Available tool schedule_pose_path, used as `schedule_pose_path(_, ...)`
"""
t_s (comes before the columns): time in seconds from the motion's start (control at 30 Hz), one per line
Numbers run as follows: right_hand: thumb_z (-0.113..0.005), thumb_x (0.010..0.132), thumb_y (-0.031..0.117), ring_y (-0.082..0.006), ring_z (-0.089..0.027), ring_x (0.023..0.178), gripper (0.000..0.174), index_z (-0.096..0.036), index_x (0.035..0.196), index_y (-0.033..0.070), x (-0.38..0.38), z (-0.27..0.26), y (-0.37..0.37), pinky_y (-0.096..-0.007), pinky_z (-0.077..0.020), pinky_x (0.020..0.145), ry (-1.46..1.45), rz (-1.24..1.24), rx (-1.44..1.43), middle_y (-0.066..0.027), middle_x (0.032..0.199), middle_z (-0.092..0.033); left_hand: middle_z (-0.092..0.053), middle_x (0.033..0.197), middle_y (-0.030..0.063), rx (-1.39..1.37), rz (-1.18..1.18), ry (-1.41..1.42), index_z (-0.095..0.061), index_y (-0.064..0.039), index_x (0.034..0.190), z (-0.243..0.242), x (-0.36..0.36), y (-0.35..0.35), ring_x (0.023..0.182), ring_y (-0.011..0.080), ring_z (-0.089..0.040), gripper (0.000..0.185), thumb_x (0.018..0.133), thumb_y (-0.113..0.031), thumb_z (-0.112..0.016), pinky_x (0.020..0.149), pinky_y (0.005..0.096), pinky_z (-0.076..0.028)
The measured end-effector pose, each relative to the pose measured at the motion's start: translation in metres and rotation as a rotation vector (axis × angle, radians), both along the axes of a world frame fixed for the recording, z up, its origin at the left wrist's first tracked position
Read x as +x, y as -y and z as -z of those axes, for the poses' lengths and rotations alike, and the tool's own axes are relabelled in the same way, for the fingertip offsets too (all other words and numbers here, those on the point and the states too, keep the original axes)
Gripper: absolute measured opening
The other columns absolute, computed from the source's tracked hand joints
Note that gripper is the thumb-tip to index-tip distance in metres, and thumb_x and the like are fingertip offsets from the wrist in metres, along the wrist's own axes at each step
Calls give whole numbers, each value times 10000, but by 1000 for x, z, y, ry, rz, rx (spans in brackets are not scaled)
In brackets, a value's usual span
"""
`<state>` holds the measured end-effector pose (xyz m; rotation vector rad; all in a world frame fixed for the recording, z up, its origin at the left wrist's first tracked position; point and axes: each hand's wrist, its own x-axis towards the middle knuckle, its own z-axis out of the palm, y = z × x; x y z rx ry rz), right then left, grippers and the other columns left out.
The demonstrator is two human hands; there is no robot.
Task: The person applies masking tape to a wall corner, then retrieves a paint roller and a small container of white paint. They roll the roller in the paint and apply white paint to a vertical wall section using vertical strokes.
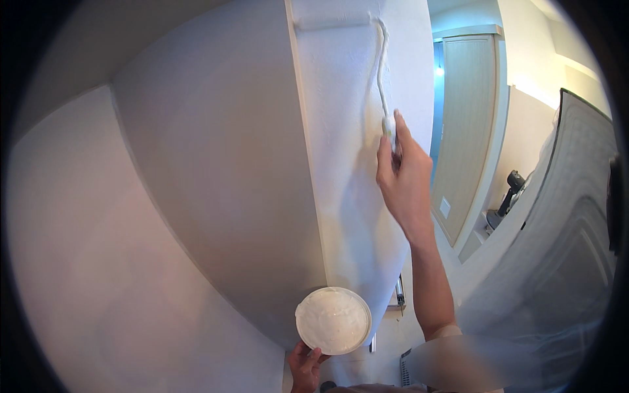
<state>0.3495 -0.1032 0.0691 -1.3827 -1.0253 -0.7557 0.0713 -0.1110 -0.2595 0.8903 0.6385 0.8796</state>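
My right hand (405,172) grips the handle of a paint roller (382,73). Its white roller sleeve lies against the upper part of a white wall face (344,162), near the corner edge on the left. Low in front of me, my left hand (305,366) holds a round white tub (367,322) by its near rim. The tub holds thick white paint or a similar coating, smeared up to the edge. The lower part of the roller's handle is hidden by my fingers.
Left of the corner edge runs a shaded wall (221,172). To the right stand a light wooden door (467,132), a black object on a stand (506,201) and a dark sheet-like panel (565,236). A caulking-gun-like tool (400,292) lies low behind the wall.
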Motion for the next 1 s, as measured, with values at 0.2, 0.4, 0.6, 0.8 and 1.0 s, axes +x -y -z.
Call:
schedule_pose_path(0.2, -582, 966, -6, -177, -522, 597, 518, -470, 1462, -110, -10, 39, 10, -335, -455, 580, -90, -45, -37, -135, 729, -553, -619, 1326, 159, 603, -4, -278, -519, 34, 1422, 30, -6, -10, 1162, 278, -632, 482, 994, -132, -668, 946, 399, -564)
schedule_pose_path(0.4, -586, 965, 4, -198, -535, 592, 511, -479, 1447, -124, -5, 17, 6, -350, -460, 583, -2, -2, -9, -155, 722, -559, -618, 1325, 166, 7, -20, -57, -527, 40, 1408, 31, -5, -7, 1130, 276, -646, 501, 983, -167, -694, 911, 402, -579)
schedule_pose_path(0.6, -582, 1000, 89, -91, -465, 531, 455, -549, 1422, -80, -1, -33, -14, -301, -402, 514, 58, 47, 125, -51, 606, -490, -619, 1318, 143, 37, 17, -35, -523, 43, 1415, 8, -4, -4, 1127, 253, -641, 510, 986, -182, -683, 926, 379, -578)
schedule_pose_path(0.8, -574, 990, 62, -184, -540, 589, 489, -496, 1440, -111, 1, -37, -14, -349, -453, 585, -2, 2, 79, -148, 694, -562, -626, 1305, 137, -13, -9, 1, -523, 34, 1422, 13, -1, 0, 1118, 250, -645, 510, 975, -153, -684, 910, 375, -585)
schedule_pose_path(1.0, -583, 973, 16, -215, -533, 602, 538, -446, 1480, -105, -3, 18, -9, -359, -458, 608, -38, 26, -5, -164, 719, -550, -654, 1238, 186, -46, 21, 172, -530, 78, 1314, 10, -1, -6, 1116, 297, -682, 394, 953, -10, -662, 959, 468, -606)
